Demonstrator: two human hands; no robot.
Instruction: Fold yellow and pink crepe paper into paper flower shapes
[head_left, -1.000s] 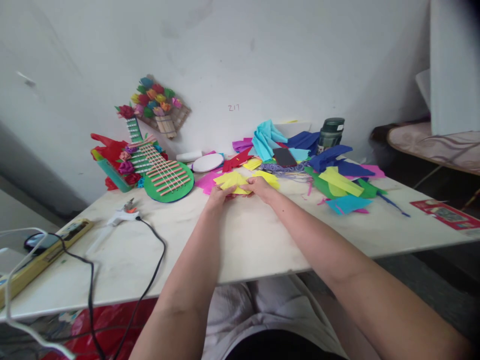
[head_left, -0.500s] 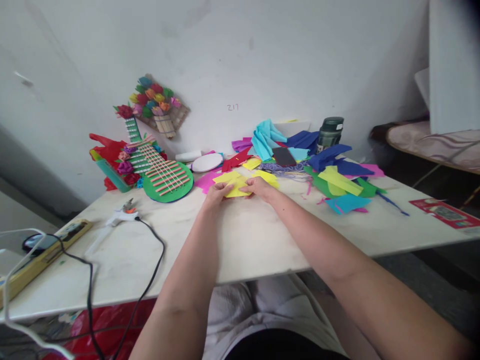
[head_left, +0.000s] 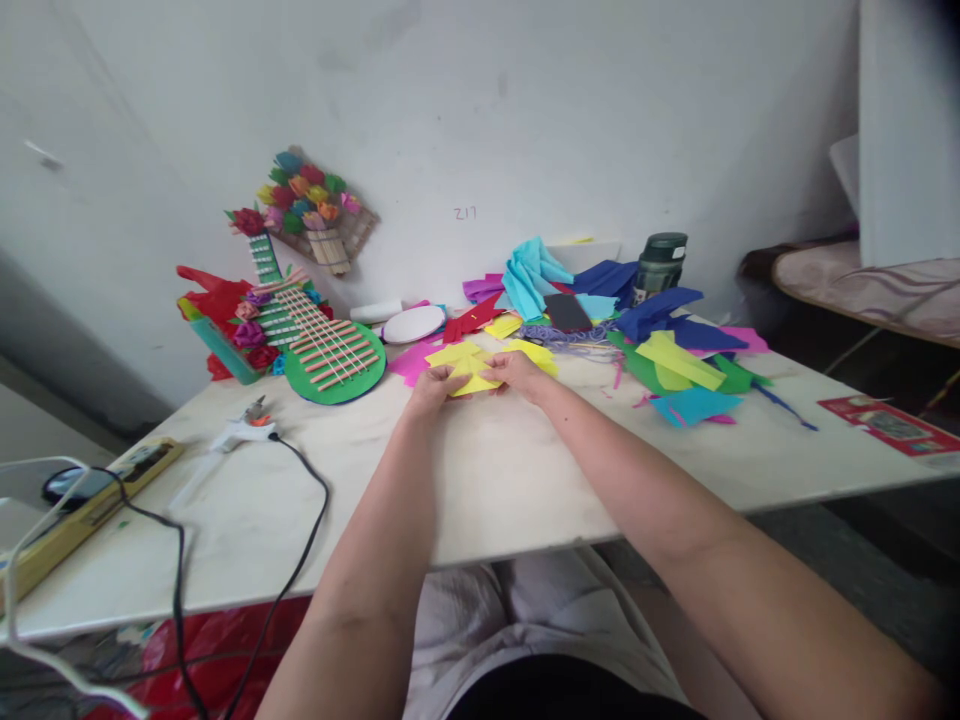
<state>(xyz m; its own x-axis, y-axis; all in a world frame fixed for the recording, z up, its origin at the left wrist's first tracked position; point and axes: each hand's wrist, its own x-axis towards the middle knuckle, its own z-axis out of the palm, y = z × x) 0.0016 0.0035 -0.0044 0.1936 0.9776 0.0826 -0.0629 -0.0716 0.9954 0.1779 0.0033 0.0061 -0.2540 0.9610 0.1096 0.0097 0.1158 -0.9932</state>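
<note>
Between my hands is a piece of yellow crepe paper (head_left: 472,374), just above the near part of the table. My left hand (head_left: 435,388) pinches its left side, thumb on top. On its right side the fingers of my right hand (head_left: 513,371) are closed in the same way. More yellow paper lies on the table right behind both hands. Pink paper sheets (head_left: 414,363) lie beyond my left hand. How many layers I hold cannot be made out.
A green paper pipa-like craft (head_left: 330,385) leans at the left. Nearer lie a white glue gun (head_left: 247,430) with a black cord and a power strip (head_left: 97,508). Coloured paper (head_left: 690,365), a dark phone (head_left: 568,313) and a green flask (head_left: 661,266) stand or lie at the right.
Both hands stay in nearly the same place. The yellow paper between them has shifted slightly and shows more creases at its middle.
</note>
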